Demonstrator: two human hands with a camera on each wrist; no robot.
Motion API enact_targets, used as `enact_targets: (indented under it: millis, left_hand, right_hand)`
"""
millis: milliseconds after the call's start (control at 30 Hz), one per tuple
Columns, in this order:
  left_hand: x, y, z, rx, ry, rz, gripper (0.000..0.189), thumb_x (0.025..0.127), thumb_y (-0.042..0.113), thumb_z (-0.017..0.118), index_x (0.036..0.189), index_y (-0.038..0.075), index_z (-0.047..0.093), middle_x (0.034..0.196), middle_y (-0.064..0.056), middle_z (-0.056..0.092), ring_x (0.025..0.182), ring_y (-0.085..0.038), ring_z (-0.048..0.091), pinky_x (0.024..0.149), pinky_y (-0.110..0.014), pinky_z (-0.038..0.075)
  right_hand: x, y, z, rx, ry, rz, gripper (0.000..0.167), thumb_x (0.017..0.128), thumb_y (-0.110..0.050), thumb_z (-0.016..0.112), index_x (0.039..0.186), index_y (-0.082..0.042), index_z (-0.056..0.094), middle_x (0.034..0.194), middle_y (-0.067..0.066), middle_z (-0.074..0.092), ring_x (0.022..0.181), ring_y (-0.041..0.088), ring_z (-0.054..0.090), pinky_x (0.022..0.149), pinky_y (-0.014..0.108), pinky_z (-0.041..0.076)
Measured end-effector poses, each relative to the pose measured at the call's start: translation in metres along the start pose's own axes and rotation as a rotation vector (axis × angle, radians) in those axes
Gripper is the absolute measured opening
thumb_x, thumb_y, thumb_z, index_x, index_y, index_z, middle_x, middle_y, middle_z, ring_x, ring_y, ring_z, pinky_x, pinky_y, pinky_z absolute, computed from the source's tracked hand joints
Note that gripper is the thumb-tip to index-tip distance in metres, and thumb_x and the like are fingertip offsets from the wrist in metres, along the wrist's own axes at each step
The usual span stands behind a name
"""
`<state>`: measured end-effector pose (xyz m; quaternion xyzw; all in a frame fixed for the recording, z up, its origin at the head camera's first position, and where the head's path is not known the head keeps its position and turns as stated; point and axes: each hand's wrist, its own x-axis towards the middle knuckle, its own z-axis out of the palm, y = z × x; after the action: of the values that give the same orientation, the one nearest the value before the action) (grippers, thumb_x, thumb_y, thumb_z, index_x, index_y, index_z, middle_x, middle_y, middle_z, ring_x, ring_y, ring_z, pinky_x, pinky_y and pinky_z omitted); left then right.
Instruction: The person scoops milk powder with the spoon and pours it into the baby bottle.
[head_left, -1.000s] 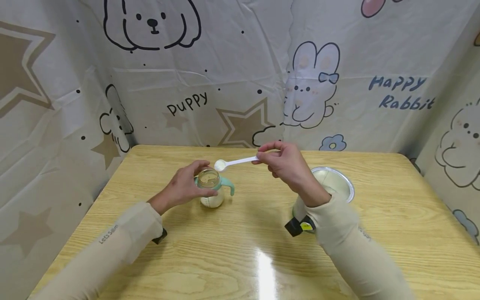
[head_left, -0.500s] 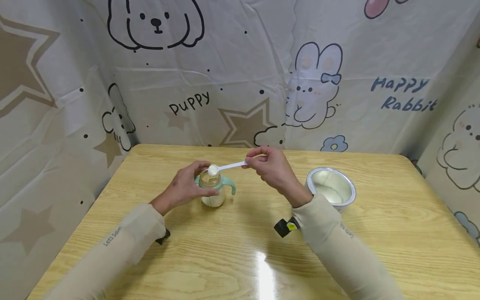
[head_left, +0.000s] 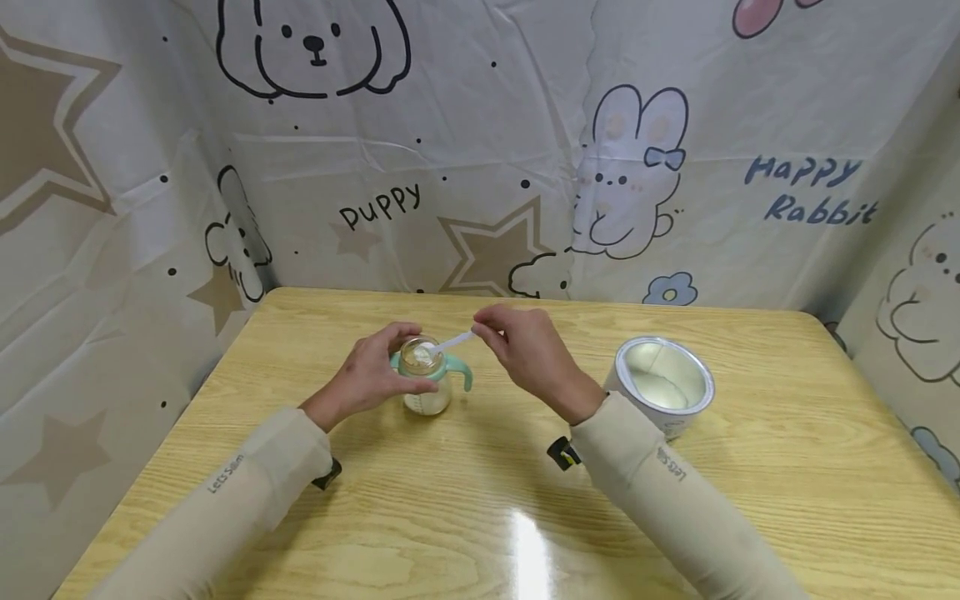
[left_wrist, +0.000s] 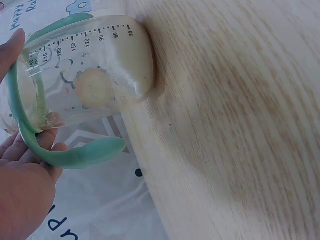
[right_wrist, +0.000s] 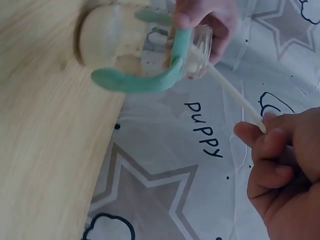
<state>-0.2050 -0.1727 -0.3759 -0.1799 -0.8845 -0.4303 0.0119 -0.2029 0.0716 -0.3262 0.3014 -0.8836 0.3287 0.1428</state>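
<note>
A clear baby bottle (head_left: 427,402) with green handles stands upright and uncapped on the table, pale contents at its bottom. My left hand (head_left: 367,367) grips it round the neck from the left; in the left wrist view the bottle's printed scale (left_wrist: 82,42) shows. Between thumb and fingers, my right hand (head_left: 536,350) pinches the handle end of a white measuring scoop (head_left: 453,341). The scoop's bowl is down inside the bottle mouth, and its handle (right_wrist: 235,94) slants out over the rim in the right wrist view.
An open can (head_left: 663,408) of pale powder stands on the wooden table (head_left: 435,517), right of my right forearm. Printed cloth (head_left: 480,167) hangs behind the table and along both sides. A small black device (head_left: 562,452) sits at my right wrist.
My right hand has moved left and slightly down, carrying the powder-filled scoop from beside the bottle into its mouth. The left hand keeps its hold, and the can has come into fuller view.
</note>
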Motion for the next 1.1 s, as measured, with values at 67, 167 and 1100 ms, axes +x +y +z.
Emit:
enact_targets:
  millis: [67, 167, 1100]
  left_hand:
    - [0.000, 0.000, 0.000, -0.001, 0.001, 0.001, 0.079, 0.072, 0.019, 0.092, 0.136, 0.000, 0.051, 0.129, -0.013, 0.064, 0.123, -0.034, 0.058, 0.101, -0.049, 0.049]
    - [0.001, 0.000, 0.000, 0.000, 0.002, 0.000, 0.079, 0.071, 0.019, 0.093, 0.136, 0.000, 0.052, 0.130, -0.013, 0.064, 0.121, -0.033, 0.059, 0.100, -0.049, 0.050]
    - [0.001, -0.003, 0.001, -0.010, 0.006, 0.004, 0.078, 0.070, 0.017, 0.093, 0.134, -0.001, 0.053, 0.131, -0.016, 0.062, 0.122, -0.036, 0.059, 0.098, -0.049, 0.051]
  right_hand:
    - [0.000, 0.001, -0.001, -0.034, -0.009, -0.049, 0.017, 0.100, -0.013, 0.063, 0.104, -0.001, 0.074, 0.093, 0.008, 0.075, 0.070, 0.012, 0.066, 0.063, 0.029, 0.056]
    - [-0.001, 0.003, -0.003, -0.017, -0.032, -0.080, 0.015, 0.100, -0.013, 0.063, 0.101, -0.003, 0.074, 0.089, 0.007, 0.074, 0.066, 0.009, 0.062, 0.060, 0.027, 0.054]
    - [0.000, -0.001, -0.011, 0.124, -0.096, 0.123, 0.014, 0.096, -0.014, 0.069, 0.105, -0.006, 0.077, 0.084, 0.003, 0.070, 0.052, 0.009, 0.048, 0.046, 0.023, 0.039]
